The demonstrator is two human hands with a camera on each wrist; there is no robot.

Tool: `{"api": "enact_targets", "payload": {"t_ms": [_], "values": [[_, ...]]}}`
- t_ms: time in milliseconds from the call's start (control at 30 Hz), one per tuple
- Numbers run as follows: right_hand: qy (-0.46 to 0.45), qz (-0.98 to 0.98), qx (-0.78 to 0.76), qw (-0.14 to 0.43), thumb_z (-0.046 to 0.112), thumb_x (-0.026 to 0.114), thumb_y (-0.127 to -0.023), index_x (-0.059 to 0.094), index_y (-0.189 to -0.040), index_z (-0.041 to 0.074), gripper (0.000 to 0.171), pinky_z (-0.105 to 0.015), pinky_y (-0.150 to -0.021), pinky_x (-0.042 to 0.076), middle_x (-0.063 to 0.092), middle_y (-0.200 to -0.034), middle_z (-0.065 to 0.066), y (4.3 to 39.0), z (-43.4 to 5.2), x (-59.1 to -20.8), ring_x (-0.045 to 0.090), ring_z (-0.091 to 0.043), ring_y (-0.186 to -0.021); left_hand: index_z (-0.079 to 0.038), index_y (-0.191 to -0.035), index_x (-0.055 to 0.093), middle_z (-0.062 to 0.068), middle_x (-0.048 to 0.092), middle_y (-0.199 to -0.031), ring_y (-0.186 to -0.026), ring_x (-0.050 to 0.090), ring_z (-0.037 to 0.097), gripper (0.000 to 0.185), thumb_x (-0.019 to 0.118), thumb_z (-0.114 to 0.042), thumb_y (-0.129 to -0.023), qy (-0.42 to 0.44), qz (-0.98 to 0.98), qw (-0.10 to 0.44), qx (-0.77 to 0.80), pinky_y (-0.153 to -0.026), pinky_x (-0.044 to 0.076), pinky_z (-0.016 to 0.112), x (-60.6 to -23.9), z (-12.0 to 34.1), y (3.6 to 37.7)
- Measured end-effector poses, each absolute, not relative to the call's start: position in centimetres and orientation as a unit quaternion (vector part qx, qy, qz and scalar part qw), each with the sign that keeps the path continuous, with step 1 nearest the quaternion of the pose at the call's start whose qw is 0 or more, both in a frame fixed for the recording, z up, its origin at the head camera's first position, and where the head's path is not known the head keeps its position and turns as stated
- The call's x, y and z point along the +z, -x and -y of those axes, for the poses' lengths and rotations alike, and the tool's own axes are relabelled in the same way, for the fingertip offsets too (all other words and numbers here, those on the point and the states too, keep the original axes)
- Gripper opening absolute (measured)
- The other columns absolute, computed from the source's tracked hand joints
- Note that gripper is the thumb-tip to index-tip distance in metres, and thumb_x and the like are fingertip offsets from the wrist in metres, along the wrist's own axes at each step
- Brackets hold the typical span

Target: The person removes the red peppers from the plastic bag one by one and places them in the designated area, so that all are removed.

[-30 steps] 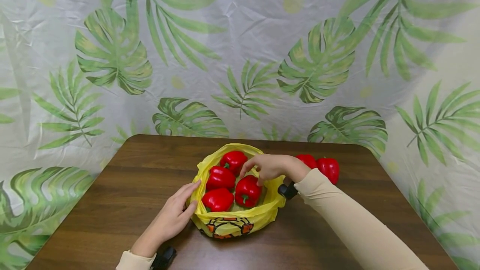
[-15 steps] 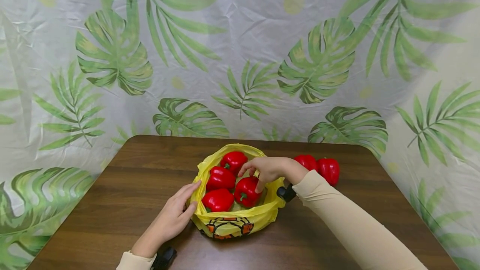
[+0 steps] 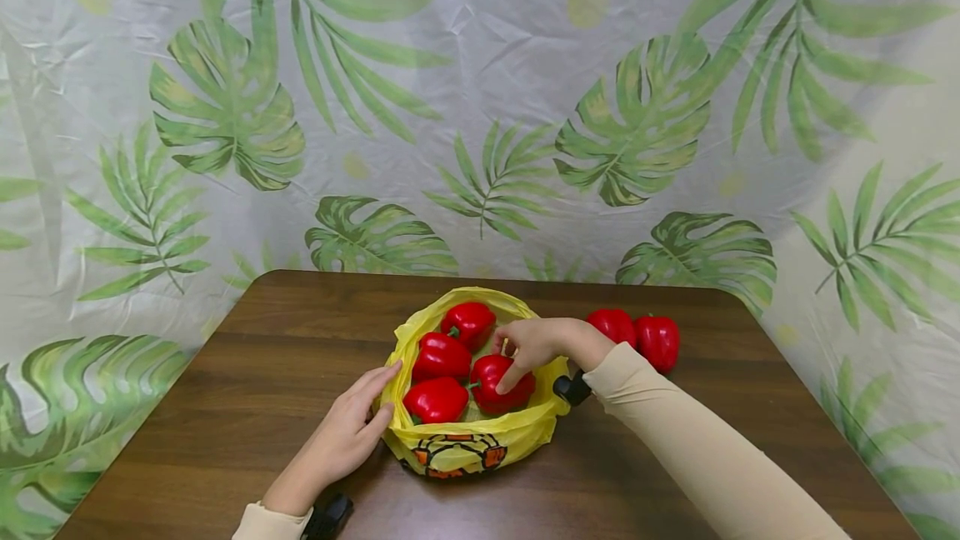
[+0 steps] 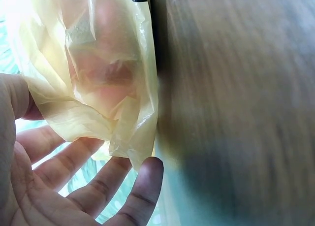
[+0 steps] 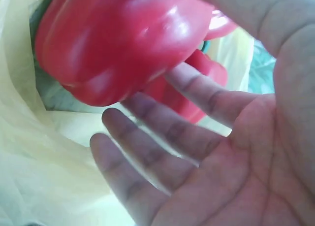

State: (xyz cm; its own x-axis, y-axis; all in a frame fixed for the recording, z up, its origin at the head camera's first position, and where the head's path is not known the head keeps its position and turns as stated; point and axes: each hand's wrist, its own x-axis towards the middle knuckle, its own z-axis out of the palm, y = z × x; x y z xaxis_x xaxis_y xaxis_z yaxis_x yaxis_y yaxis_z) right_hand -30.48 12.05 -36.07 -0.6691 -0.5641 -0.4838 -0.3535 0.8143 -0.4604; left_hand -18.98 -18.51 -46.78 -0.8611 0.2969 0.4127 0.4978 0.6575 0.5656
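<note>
In the head view, my right hand [image 3: 538,341] reaches into a yellow plastic bag [image 3: 480,452] and pinches a red bell pepper [image 3: 488,397] between thumb and fingers. The right wrist view has that pepper large at the top, the other fingers spread below it. Three more red peppers lie along the bag's left side: a back one [image 3: 469,324], a middle one [image 3: 441,357] and a front one [image 3: 436,401]. My left hand [image 3: 341,432] rests against the bag's left side with extended fingers. Its fingertips touch the thin plastic in the left wrist view.
Two red peppers, one [image 3: 611,327] beside the other [image 3: 657,343], lie on the brown wooden table [image 3: 285,340] right of the bag, behind my right forearm. A leaf-patterned cloth [image 3: 495,107] hangs behind the table's far edge.
My right hand has taken hold of the pepper and turned it, so its stem now points left instead of toward me. My left hand and the other peppers have stayed put.
</note>
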Motion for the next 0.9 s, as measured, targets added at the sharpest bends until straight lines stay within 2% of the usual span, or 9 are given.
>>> {"api": "enact_targets", "payload": {"t_ms": [67, 133, 267, 433, 700, 800, 900], "values": [[0.255, -0.897, -0.174, 0.317, 0.031, 0.089, -0.087, 0.058, -0.12, 0.013, 0.049, -0.037, -0.098, 0.055, 0.064, -0.138, -0.013, 30.5, -12.1, -36.3, 0.059, -0.023, -0.119, -0.005, -0.156, 0.056, 0.011, 0.064, -0.149, -0.137, 0.063, 0.031, 0.055, 0.065, -0.004, -0.102, 0.221, 0.899, 0.142, -0.35, -0.109, 0.053, 0.056, -46.8, 18.5, 19.0], [0.252, -0.894, -0.185, 0.322, 0.03, 0.089, -0.087, 0.055, -0.12, 0.013, 0.05, -0.036, -0.094, 0.054, 0.064, -0.135, -0.012, 30.5, -12.0, -36.5, 0.06, -0.023, -0.116, -0.006, -0.156, 0.056, 0.01, 0.064, -0.149, -0.137, 0.063, 0.031, 0.055, 0.065, -0.004, -0.102, 0.22, 0.899, 0.141, -0.351, -0.11, 0.053, 0.057, -46.8, 18.5, 19.0], [0.244, -0.891, -0.195, 0.329, 0.03, 0.088, -0.089, 0.053, -0.13, 0.014, 0.056, -0.033, -0.086, 0.051, 0.063, -0.125, -0.009, 30.4, -11.7, -36.7, 0.06, -0.021, -0.109, -0.006, -0.156, 0.056, 0.01, 0.064, -0.149, -0.137, 0.063, 0.031, 0.055, 0.065, -0.004, -0.102, 0.22, 0.899, 0.139, -0.352, -0.11, 0.053, 0.057, -46.8, 18.6, 19.0], [0.247, -0.89, -0.187, 0.333, 0.034, 0.086, -0.091, 0.055, -0.139, 0.017, 0.06, -0.037, -0.094, 0.052, 0.059, -0.13, -0.008, 30.4, -11.6, -36.8, 0.057, -0.022, -0.111, -0.006, -0.156, 0.056, 0.01, 0.065, -0.149, -0.137, 0.063, 0.031, 0.055, 0.065, -0.003, -0.102, 0.219, 0.899, 0.141, -0.353, -0.11, 0.052, 0.057, -46.8, 18.6, 19.0], [0.25, -0.893, -0.183, 0.326, 0.038, 0.087, -0.088, 0.053, -0.125, 0.018, 0.054, -0.033, -0.08, 0.046, 0.056, -0.115, -0.007, 30.2, -11.2, -37.2, 0.053, -0.02, -0.101, -0.006, -0.156, 0.056, 0.01, 0.065, -0.148, -0.136, 0.064, 0.031, 0.055, 0.065, -0.003, -0.101, 0.222, 0.898, 0.146, -0.35, -0.109, 0.053, 0.057, -46.8, 18.6, 18.9], [0.249, -0.897, -0.178, 0.32, 0.041, 0.087, -0.088, 0.052, -0.123, 0.019, 0.054, -0.033, -0.078, 0.044, 0.055, -0.114, -0.008, 30.2, -11.2, -37.3, 0.053, -0.02, -0.099, -0.006, -0.156, 0.056, 0.01, 0.065, -0.148, -0.136, 0.063, 0.031, 0.055, 0.064, -0.004, -0.102, 0.221, 0.898, 0.144, -0.351, -0.109, 0.053, 0.057, -46.8, 18.6, 18.9], [0.249, -0.898, -0.175, 0.317, 0.043, 0.086, -0.088, 0.052, -0.123, 0.02, 0.054, -0.032, -0.076, 0.047, 0.056, -0.116, -0.008, 30.1, -11.2, -37.3, 0.055, -0.021, -0.098, -0.006, -0.157, 0.056, 0.01, 0.065, -0.149, -0.136, 0.063, 0.031, 0.055, 0.064, -0.004, -0.102, 0.221, 0.898, 0.14, -0.353, -0.109, 0.053, 0.056, -46.8, 18.6, 19.0]]}}
